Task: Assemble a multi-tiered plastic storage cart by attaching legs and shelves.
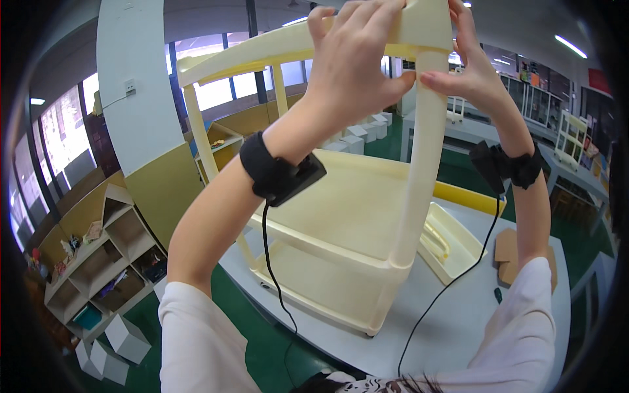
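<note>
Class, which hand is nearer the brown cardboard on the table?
Right. The right hand, right of the cream cart's corner post, is above and left of the cardboard; the left hand, across the post, is farther left.

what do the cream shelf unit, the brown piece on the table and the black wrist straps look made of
Shelf unit: probably moulded plastic, satin finish; smooth rounded edges and even cream colour.
Brown piece: likely cardboard, matte; flat with angular edges.
Wrist straps: seemingly fabric, matte; soft-looking bent bands, though the exact fibre can't be told.
</note>
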